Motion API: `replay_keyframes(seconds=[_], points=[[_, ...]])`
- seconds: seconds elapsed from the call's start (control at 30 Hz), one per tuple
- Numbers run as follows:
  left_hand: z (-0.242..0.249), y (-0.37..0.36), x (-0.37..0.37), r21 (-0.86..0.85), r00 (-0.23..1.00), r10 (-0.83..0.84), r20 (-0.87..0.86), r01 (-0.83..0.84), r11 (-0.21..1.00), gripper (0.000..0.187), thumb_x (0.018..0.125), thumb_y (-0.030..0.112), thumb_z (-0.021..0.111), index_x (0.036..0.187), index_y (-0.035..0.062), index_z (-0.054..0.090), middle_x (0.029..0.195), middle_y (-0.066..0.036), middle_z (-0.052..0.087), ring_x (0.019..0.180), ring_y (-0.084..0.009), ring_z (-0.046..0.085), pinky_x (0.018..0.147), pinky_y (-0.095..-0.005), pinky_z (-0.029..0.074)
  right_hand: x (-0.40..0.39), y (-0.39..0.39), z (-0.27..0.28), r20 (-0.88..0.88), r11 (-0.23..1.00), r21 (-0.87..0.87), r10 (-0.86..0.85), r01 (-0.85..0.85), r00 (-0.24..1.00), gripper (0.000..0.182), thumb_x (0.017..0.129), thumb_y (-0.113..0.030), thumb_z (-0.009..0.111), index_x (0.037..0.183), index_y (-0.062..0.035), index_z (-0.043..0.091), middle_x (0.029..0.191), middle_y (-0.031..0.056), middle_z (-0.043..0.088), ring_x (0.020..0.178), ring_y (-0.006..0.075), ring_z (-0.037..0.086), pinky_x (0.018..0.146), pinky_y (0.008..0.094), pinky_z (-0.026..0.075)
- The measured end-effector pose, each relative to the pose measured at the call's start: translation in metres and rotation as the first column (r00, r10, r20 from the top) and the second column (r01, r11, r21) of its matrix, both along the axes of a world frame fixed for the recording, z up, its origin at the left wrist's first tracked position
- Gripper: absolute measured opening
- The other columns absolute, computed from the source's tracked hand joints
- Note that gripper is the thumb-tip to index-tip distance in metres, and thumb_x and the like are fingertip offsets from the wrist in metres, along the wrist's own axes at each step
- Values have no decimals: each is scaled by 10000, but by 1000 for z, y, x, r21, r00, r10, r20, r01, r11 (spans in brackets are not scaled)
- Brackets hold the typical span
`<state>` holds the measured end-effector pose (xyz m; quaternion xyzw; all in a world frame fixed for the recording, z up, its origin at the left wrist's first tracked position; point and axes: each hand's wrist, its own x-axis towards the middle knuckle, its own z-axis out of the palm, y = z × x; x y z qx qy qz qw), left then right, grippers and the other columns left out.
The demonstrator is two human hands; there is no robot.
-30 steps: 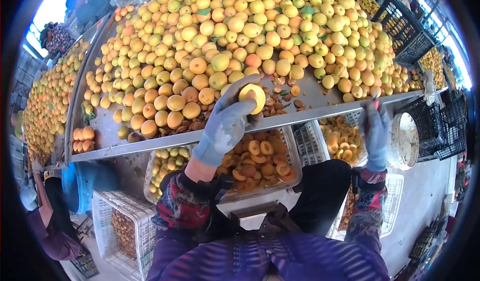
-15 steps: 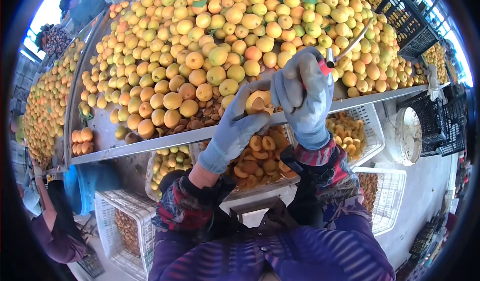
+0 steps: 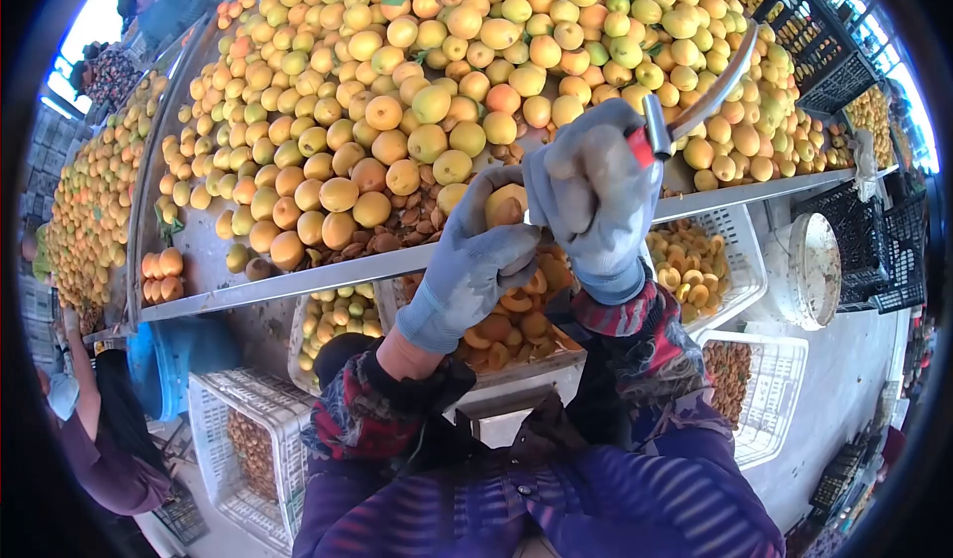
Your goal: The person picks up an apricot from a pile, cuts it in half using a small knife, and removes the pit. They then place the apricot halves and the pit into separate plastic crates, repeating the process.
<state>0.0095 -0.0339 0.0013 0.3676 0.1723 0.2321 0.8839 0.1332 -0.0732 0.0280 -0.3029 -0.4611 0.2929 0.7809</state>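
My left hand [image 3: 465, 265], in a grey-blue glove, is closed around an apricot [image 3: 507, 206], partly hidden by the fingers. Close against it, my gloved right hand [image 3: 591, 196] grips a knife [image 3: 717, 98] by its red handle. The knife's curved blade points up and away to the right, over the heap. Both hands are above the metal table's front rim [image 3: 298, 285]. Beyond them whole apricots [image 3: 427, 111] are piled high, with loose brown pits [image 3: 407, 222] near the rim. Below my hands, a crate holds apricot halves [image 3: 511, 325].
White crates [image 3: 243, 439] stand below on both sides, the left one holding pits. A white bucket [image 3: 809, 270] and black crates [image 3: 898, 250] are at right, a blue container [image 3: 184, 369] at left. Another person's arm [image 3: 87, 389] reaches toward the neighbouring heap.
My right hand has turned and shifted slightly left, so more of the knife blade shows. My hands now meet, and the cut face visible on the apricot earlier is mostly covered.
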Motion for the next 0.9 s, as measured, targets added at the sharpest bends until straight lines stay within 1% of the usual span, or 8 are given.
replay_keyframes(seconds=[0.13,0.2,0.27,0.33,0.5,0.57,0.73,0.9], points=[[-2,-1,-1,-151,995,13,99,2,988,477,819,-28,549,1254,54,373,779,-12,498,529,-53,396,464,-191,322,2,6,-5,-187,995,92,-15,32,982,292,960,-248,463,790,-11,471,410,-48,292,348,68,261,353,242,256],[-4,0,-1,-155,992,4,126,16,988,470,819,-24,548,1249,60,376,784,-12,501,531,-53,402,462,-190,326,4,5,-14,-188,980,176,129,-96,974,132,854,-67,571,873,64,575,727,118,585,502,109,500,460,241,388],[-5,-1,0,339,984,123,-131,-72,938,467,811,-28,547,1237,67,382,805,-14,512,542,-50,411,458,-191,333,4,3,-13,-55,967,230,128,-112,990,131,826,-54,603,871,67,580,747,114,597,518,119,523,492,246,413],[-5,0,-3,266,984,102,-145,-61,962,467,803,-29,552,1229,67,387,815,-16,515,557,-49,429,461,-191,342,-9,-11,6,-73,988,-115,91,-99,993,131,798,-43,631,848,66,577,714,86,593,531,130,541,511,246,425],[2,-7,-4,-63,992,68,-111,-75,995,460,783,-25,576,1201,67,405,829,-18,516,586,-44,473,465,-185,364,6,8,-5,-234,992,77,119,-104,965,324,1002,-297,356,808,-48,431,428,-75,271,340,65,253,345,233,229],[-17,-5,-2,-200,964,17,265,38,979,533,811,-10,561,1294,98,363,886,-21,540,590,-54,499,509,-193,405,1,9,-4,-106,998,56,-23,29,994,315,996,-284,373,804,-44,442,427,-72,277,340,63,258,343,234,228],[-14,-10,4,46,990,132,-52,-130,991,444,790,-24,583,1189,59,407,826,-29,526,543,-45,464,438,-180,357,-7,-2,-6,79,999,25,-39,37,996,80,848,-58,562,823,18,563,641,12,494,464,98,441,427,250,366],[-4,-9,4,82,987,130,-98,-122,989,435,802,-5,588,1192,60,406,821,-30,532,526,-43,460,432,-177,354,1,8,-8,-167,1000,8,-21,23,986,334,1010,-302,343,823,-47,454,422,-72,244,328,61,225,337,229,251]])
